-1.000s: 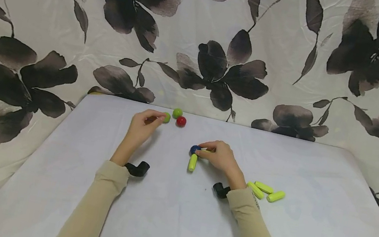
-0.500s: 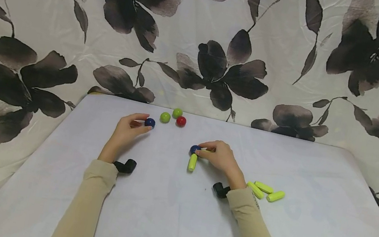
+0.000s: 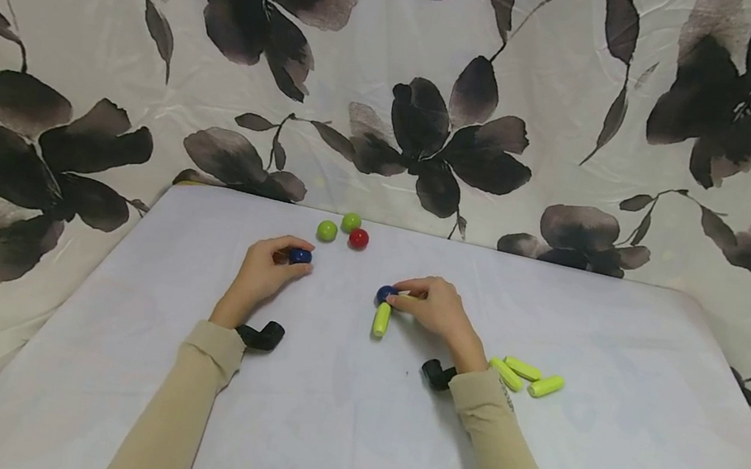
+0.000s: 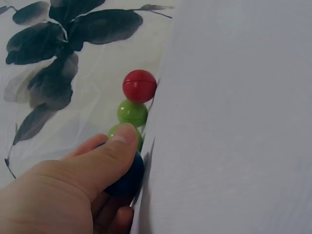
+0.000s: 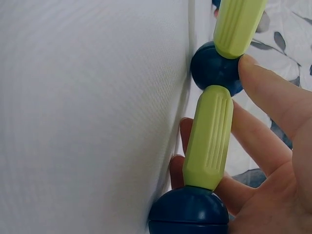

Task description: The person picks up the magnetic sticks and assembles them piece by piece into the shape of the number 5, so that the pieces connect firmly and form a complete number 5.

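Note:
My left hand [image 3: 264, 269] pinches a blue ball [image 3: 300, 256] between thumb and fingers, a little in front of the loose balls. The left wrist view shows the thumb across this blue ball [image 4: 127, 179]. My right hand [image 3: 436, 309] holds a joined piece of ribbed yellow-green rods and blue balls. In the right wrist view, the thumb touches one blue ball [image 5: 214, 68]; an upper rod [image 5: 239, 27] and a middle rod [image 5: 208, 139] meet it, and another blue ball [image 5: 189, 212] sits at the middle rod's other end. The head view has this second ball hidden by the hand.
Two green balls [image 3: 327, 231] and a red ball [image 3: 359, 239] lie near the back edge of the white table [image 3: 326, 427]. Several loose yellow-green rods [image 3: 547, 385] lie beside the right wrist. A flowered cloth [image 3: 591, 122] hangs behind.
My left hand drew back leftward from the green balls, showing a blue ball in its fingers, then shifted slightly right and nearer. The right hand and its piece stayed put.

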Tool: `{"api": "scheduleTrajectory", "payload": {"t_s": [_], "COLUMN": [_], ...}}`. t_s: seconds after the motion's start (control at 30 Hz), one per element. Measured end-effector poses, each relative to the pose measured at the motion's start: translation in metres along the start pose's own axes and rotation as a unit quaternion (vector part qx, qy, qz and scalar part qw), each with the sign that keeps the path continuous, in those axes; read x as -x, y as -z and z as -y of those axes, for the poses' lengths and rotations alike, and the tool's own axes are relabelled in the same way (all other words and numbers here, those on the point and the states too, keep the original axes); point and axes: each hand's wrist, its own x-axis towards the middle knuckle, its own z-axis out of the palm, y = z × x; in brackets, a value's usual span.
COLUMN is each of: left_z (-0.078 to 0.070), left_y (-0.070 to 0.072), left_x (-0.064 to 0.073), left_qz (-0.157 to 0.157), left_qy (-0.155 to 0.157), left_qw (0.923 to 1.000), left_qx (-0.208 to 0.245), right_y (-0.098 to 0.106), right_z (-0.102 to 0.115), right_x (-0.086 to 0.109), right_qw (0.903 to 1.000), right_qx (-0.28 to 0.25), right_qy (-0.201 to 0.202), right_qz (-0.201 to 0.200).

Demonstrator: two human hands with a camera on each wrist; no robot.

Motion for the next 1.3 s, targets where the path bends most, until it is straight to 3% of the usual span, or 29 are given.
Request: {"api": "scheduleTrajectory", "payload": {"t_s": [0.2, 0.5, 0.77, 0.93, 1.17, 1.3], "left_z": [-0.006, -0.031, -0.045, -0.056, -0.065, -0.066], "left_y": [-0.011, -0.04, -0.056, -0.067, -0.077, -0.078], "left_x": [0.01, 0.037, 0.062, 0.08, 0.088, 0.089], "left_qz": [0.03, 0.115, 0.14, 0.166, 0.206, 0.211], "left_qy": [-0.008, -0.031, -0.045, -0.03, 0.029, 0.023], "left_qw": [0.9991, 0.9922, 0.9881, 0.9828, 0.9658, 0.9647], "left_qx": [0.028, 0.037, 0.045, 0.075, 0.155, 0.156], "right_y": [-0.002, 0.0, -0.002, -0.003, -0.001, -0.001], "right_z": [-0.002, -0.001, -0.002, -0.003, -0.003, -0.003], "right_x": [0.0, 0.0, -0.001, -0.002, -0.001, 0.0], "right_qw": [1.0, 1.0, 0.9999, 0.9999, 0.9999, 0.9999], "right_qx": [-0.001, 0.005, -0.008, -0.004, -0.005, -0.007], "right_qy": [-0.005, -0.006, -0.014, -0.015, -0.014, -0.014], "right_qz": [-0.001, 0.001, 0.003, 0.002, 0.001, 0.0]}}
